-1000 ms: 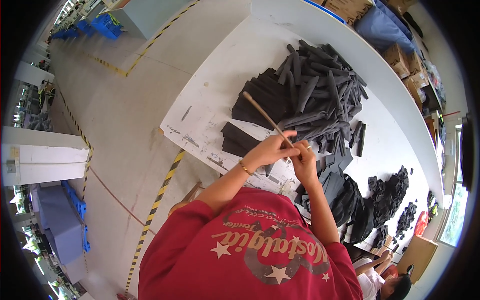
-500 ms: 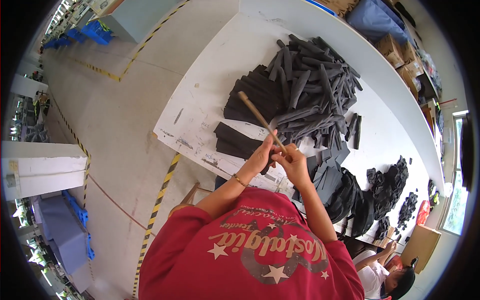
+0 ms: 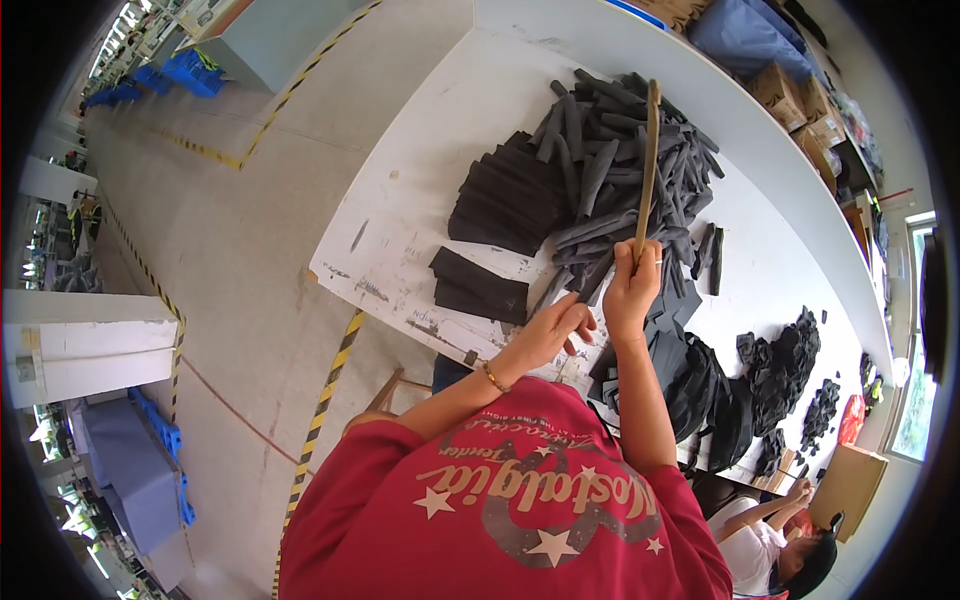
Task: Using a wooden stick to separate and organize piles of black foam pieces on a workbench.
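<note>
My right hand (image 3: 632, 292) is closed around the lower end of a thin wooden stick (image 3: 649, 150), which points up and away over the pile. Left of it, at the table's near edge, my left hand (image 3: 556, 332) has its fingers slightly bent and apart. Its fingertips are close to dark fabric tubes at the near end of the pile; whether they touch one, I cannot tell. Beyond both hands lies a large heap of dark grey fabric tubes (image 3: 600, 170). A fanned stack of flat black fabric pieces (image 3: 505, 200) adjoins it, and a smaller stack (image 3: 480, 285) is nearer me.
The white table (image 3: 400, 200) has a raised wall along its far side. More black pieces (image 3: 690, 385) lie to the right, with further heaps (image 3: 780, 365) beyond. A co-worker (image 3: 760, 545) sits at the lower right. Yellow-black tape (image 3: 320, 410) marks the floor on the left.
My hands have moved apart. The stick has swung from pointing up-left to nearly upright, and my right hand has shifted right and away. The dark piece between my hands is no longer seen there.
</note>
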Tool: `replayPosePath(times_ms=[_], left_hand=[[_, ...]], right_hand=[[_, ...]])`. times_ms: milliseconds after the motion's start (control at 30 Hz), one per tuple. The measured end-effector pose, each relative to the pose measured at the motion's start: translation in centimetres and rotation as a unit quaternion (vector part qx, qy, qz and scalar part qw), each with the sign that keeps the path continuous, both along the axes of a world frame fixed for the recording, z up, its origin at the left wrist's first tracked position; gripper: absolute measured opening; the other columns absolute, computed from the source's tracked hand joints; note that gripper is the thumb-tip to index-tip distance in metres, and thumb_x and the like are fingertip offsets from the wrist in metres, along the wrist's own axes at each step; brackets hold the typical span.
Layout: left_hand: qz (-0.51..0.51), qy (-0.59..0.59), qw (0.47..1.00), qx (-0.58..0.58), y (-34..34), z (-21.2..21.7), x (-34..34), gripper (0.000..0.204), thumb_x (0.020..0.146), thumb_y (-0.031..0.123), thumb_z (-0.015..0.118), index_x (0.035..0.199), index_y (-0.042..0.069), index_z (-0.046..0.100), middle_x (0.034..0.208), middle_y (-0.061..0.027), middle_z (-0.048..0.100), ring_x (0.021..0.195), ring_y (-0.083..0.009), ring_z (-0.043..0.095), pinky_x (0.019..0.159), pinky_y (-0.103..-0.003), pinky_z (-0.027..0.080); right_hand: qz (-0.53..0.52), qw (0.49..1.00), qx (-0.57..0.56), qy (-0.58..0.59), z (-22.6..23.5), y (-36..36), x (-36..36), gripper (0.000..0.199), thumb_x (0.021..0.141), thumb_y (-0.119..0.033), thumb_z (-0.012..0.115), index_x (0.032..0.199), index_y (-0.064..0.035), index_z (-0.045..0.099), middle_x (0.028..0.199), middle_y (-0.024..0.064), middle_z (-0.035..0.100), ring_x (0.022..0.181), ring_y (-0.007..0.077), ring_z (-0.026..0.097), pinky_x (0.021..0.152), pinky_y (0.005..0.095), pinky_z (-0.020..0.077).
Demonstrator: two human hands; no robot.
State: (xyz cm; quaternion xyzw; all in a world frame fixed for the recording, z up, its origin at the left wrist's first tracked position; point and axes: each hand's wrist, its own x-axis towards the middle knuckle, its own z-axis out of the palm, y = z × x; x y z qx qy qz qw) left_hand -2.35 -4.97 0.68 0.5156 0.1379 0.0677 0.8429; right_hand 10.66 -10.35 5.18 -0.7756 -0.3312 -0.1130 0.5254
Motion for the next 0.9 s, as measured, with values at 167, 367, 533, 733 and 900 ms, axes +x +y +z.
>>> replayPosePath(times_ms=[167,367,533,733,900], left_hand=[[-0.073,0.035,0.996,-0.037,-0.7,1.2,-1.2,0.031,0.103,0.028,0.034,0.092,0.003,0.049,0.089,-0.0077,0.062,0.064,-0.0148,0.065,0.047,-0.023,0.048],[-0.160,0.089,0.983,0.027,0.3,-4.4,-4.2,0.029,0.099,0.028,0.043,0.090,0.004,0.057,0.081,-0.0045,0.064,0.064,-0.0110,0.064,0.051,-0.023,0.047],[0.112,0.046,0.815,0.567,8.1,-10.6,-2.0,0.010,0.080,0.015,0.065,0.089,0.012,0.067,0.081,-0.0040,0.061,0.083,-0.0248,0.060,0.072,-0.035,0.050],[-0.011,0.098,0.750,0.654,13.4,-14.3,-1.2,0.009,0.071,0.014,0.071,0.080,0.013,0.068,0.084,-0.0034,0.058,0.092,-0.0253,0.054,0.082,-0.037,0.046],[0.013,0.055,0.814,0.578,14.9,-13.3,-1.8,0.008,0.073,0.016,0.072,0.080,0.013,0.070,0.086,-0.0031,0.059,0.090,-0.0248,0.052,0.083,-0.036,0.044]], right_hand=[[-0.086,0.994,0.033,-0.065,0.8,0.3,3.1,0.011,0.093,-0.005,0.055,0.084,0.0008,0.053,0.077,0.0081,0.050,0.067,0.0173,0.046,0.063,0.0297,0.0403],[-0.171,0.982,-0.033,0.076,5.8,-3.0,13.0,0.030,0.094,-0.026,0.059,0.092,0.0036,0.062,0.062,0.0015,0.044,0.060,0.0100,0.040,0.054,0.0279,0.0361],[-0.094,0.986,-0.134,0.044,1.1,-6.0,11.8,0.026,0.098,-0.024,0.049,0.116,-0.0057,0.055,0.072,0.0057,0.052,0.063,0.0153,0.048,0.059,0.0310,0.0414],[0.112,0.920,-0.277,0.252,-4.9,-11.4,2.8,0.019,0.092,-0.016,0.056,0.102,-0.0007,0.063,0.070,0.0066,0.058,0.061,0.0109,0.052,0.058,0.0268,0.0431],[0.136,0.896,-0.315,0.281,-6.2,-13.7,-0.1,0.019,0.089,-0.015,0.059,0.100,-0.0004,0.065,0.069,0.0129,0.061,0.060,0.0175,0.058,0.059,0.0306,0.0458]])
